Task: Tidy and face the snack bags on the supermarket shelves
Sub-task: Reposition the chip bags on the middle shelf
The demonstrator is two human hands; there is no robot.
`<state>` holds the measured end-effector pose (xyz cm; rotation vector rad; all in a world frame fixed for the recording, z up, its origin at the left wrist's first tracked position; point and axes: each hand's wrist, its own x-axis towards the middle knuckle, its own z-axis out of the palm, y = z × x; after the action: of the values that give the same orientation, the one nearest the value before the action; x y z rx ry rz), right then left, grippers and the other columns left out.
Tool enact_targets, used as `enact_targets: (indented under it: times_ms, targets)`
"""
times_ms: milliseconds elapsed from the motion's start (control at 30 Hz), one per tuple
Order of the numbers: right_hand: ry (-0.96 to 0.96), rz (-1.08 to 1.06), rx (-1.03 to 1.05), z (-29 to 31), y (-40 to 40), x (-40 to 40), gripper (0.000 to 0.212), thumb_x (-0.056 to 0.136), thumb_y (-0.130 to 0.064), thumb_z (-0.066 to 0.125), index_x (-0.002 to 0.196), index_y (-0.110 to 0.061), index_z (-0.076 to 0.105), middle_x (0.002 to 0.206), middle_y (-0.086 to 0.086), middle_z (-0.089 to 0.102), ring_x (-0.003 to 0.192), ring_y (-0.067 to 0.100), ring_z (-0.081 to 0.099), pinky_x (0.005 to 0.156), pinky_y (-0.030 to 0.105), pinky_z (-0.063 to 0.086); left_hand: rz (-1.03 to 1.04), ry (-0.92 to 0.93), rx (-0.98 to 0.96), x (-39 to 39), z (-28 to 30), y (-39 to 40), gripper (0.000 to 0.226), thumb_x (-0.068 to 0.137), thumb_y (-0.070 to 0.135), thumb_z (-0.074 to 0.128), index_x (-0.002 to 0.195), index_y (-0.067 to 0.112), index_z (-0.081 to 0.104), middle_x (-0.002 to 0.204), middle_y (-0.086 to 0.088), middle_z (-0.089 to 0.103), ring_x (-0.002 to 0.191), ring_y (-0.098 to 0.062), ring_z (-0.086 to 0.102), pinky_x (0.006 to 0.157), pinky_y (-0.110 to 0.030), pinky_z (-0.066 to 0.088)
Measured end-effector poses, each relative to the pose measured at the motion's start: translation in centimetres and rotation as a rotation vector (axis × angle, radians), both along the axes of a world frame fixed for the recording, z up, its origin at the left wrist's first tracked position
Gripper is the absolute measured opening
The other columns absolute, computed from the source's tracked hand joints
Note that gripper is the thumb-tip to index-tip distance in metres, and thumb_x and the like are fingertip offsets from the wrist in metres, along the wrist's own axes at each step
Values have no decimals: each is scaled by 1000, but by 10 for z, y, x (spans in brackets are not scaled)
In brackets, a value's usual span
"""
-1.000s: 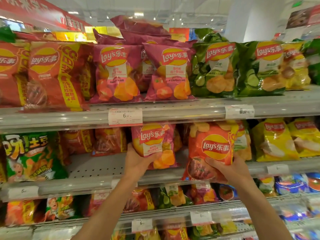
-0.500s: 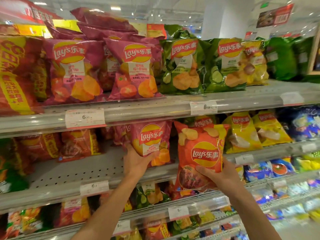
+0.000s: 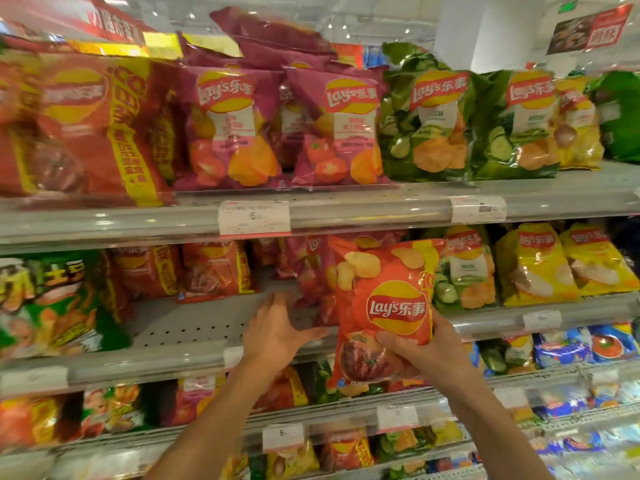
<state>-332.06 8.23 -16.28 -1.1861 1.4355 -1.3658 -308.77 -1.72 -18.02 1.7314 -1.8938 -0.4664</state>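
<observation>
Gripping the lower part of an orange-red Lay's bag (image 3: pixel 384 306), the right hand (image 3: pixel 427 358) holds it upright out in front of the middle shelf (image 3: pixel 194 327), label facing outward, thumb across the bag's front and fingers wrapped behind. The bag hangs off the shelf's front edge, overlapping the pink Lay's tomato bag (image 3: pixel 311 271) that stands just behind it, further in on the shelf.

The left hand (image 3: pixel 277 330) reaches over the front edge of the middle shelf with its fingers loosely spread, the thumb pointing toward the held bag. It lies just beside the foot of the pink tomato bag; whether it actually touches that bag I cannot tell (the frame is smeared there). Bare perforated shelf shows under and left of this hand.

Further left on the same shelf stand red Lay's bags (image 3: pixel 214 268) set well back, and a green potato-snack bag (image 3: pixel 52 306) sits near the left end. To the right of the held bag are a green cucumber Lay's bag (image 3: pixel 464 271) and two yellow Lay's bags (image 3: pixel 536 265) along the front edge.

On the top shelf (image 3: pixel 381 206), from left to right, stand large red Lay's bags (image 3: pixel 90 126), two pink tomato bags (image 3: pixel 228 126) with more piled above them, then green cucumber bags (image 3: pixel 433 123). A price tag (image 3: pixel 254 218) is clipped to its front rail.
</observation>
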Motion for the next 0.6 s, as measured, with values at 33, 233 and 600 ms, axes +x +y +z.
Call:
enact_targets:
  times_ms: [33, 233, 600]
  targets:
    - [-1, 10, 1, 0, -2, 14, 75, 52, -39, 91, 120, -28, 61, 90, -11, 78, 78, 11, 76, 53, 28, 60, 7, -32, -14, 16, -1, 3, 95, 58, 78, 74, 134, 26, 51, 131, 0, 57, 121, -24, 55, 93, -41, 52]
    - [34, 31, 10, -7, -19, 110, 77, 45, -52, 90, 113, -40, 56, 87, -22, 75, 78, 2, 74, 56, 30, 61, 54, -265, -226, 132, -17, 23, 60, 84, 65, 62, 126, 23, 60, 127, 0, 58, 121, -22, 52, 100, -34, 42]
    - [140, -23, -27, 5, -79, 210, 71, 60, -45, 93, 122, -32, 60, 91, -20, 75, 85, -2, 71, 81, 30, 59, -58, -243, -348, 213, -26, 28, 21, 97, 24, 61, 110, 17, 76, 104, -2, 65, 105, -24, 56, 89, -36, 49]
